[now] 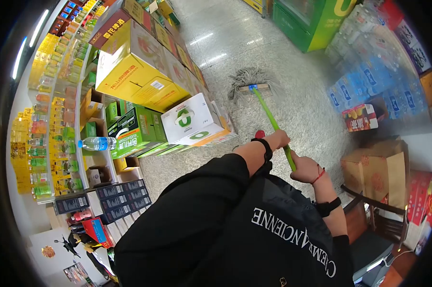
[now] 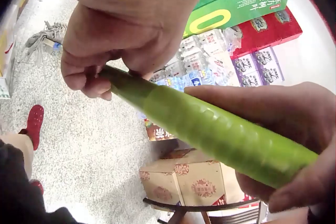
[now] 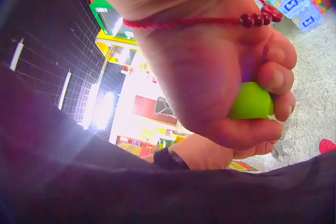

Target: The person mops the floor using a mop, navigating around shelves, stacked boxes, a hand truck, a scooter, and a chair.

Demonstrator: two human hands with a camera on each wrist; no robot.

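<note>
A mop with a green handle slants away from the person, its grey string head spread on the speckled floor. My left hand grips the handle lower down; in the left wrist view, the fingers of the left hand curl round its narrower, darker part. Nearer the body, my right hand, with a red bracelet, holds the ribbed upper grip. The right wrist view shows the right hand wrapped round the handle's rounded green end.
Stacked drink cartons and a white box stand on the left, before bottle shelves. Wrapped water bottles, brown cardboard boxes and a wooden chair line the right. A green fridge stands ahead.
</note>
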